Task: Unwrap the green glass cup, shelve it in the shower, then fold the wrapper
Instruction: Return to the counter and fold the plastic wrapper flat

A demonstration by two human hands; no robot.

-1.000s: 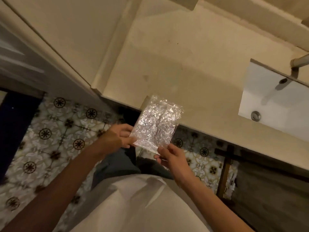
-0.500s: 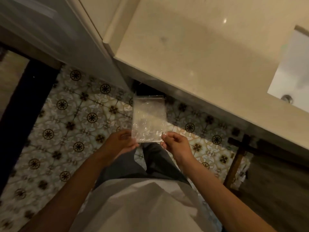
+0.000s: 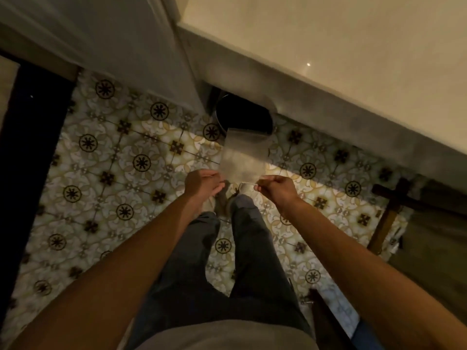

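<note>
The clear plastic wrapper (image 3: 243,155) hangs flat in front of me above the patterned floor, its far edge over a dark bin. My left hand (image 3: 202,184) pinches its near left corner. My right hand (image 3: 274,188) pinches its near right corner. Both arms reach forward over my legs. The green glass cup is not in view.
A dark round bin (image 3: 243,114) stands on the tiled floor (image 3: 113,160) under the beige counter (image 3: 328,46). A white cabinet side (image 3: 113,46) is at the upper left, a dark doorway edge (image 3: 30,147) at the left, and a wooden stand (image 3: 389,210) at the right.
My view has tipped down from the counter and sink to the floor. Both hands have lowered the wrapper, which now hangs over the bin's near rim.
</note>
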